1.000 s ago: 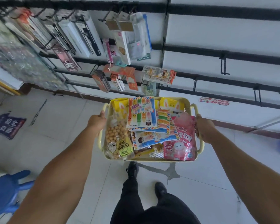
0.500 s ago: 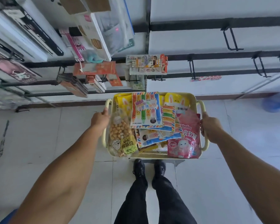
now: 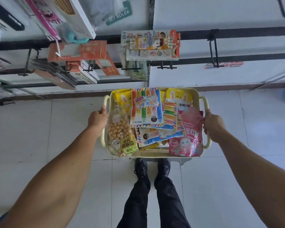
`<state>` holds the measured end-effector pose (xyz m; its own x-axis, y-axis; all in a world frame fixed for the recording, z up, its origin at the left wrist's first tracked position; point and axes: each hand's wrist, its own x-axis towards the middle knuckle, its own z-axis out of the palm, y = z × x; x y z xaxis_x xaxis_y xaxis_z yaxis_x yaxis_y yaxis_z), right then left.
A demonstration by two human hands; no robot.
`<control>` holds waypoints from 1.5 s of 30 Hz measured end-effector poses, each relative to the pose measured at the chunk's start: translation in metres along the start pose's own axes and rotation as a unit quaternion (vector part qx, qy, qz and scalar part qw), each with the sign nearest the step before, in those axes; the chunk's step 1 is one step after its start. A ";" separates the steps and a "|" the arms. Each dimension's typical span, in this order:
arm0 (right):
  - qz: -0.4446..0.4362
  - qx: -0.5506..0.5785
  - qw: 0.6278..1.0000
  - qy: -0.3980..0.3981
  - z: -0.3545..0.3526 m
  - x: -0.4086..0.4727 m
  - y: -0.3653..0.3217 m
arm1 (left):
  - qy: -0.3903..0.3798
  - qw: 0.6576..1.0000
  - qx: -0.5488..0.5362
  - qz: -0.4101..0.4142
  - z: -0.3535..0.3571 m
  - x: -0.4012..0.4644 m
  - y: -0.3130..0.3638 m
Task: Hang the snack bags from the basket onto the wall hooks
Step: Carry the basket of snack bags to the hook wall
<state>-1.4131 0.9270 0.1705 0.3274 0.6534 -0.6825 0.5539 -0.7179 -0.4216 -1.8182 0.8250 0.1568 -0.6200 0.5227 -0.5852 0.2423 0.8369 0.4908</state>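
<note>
I'm looking at a small retail shop. Both my hands, left hand (image 3: 97, 119) and right hand (image 3: 213, 125), grip the handles of a pale yellow basket (image 3: 155, 153) heaped with packaged snack bags (image 3: 146, 111), and just beyond that hold stands a white display wall (image 3: 220, 14) crossed by black rails (image 3: 253, 32). Beyond and to the left of my grip, packaged stationery (image 3: 150, 45) hangs in rows, one pack printed "SET RULER". Beyond and to the right, a black hook (image 3: 214, 48) sticks out bare. Below the basket lies a pale tiled floor (image 3: 237, 178).
</note>
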 end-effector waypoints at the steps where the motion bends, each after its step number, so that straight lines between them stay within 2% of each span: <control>1: 0.000 0.006 1.000 0.002 0.002 0.004 0.000 | 0.001 1.000 -0.006 0.005 0.004 0.003 -0.002; 9: -0.019 0.003 1.000 0.008 0.007 0.024 0.004 | 0.006 1.000 -0.019 0.004 0.029 0.015 -0.005; 25: -0.058 -0.019 0.998 0.034 0.000 0.032 -0.002 | 0.016 0.998 -0.062 0.003 0.033 0.014 0.006; 45: -0.057 -0.024 0.998 0.005 0.005 0.039 -0.001 | 0.017 0.999 -0.048 0.002 0.039 0.016 0.001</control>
<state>-1.4049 0.9522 0.1409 0.2682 0.7331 -0.6250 0.6238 -0.6265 -0.4673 -1.7984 0.8411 0.1225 -0.6450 0.5189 -0.5609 0.1738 0.8144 0.5536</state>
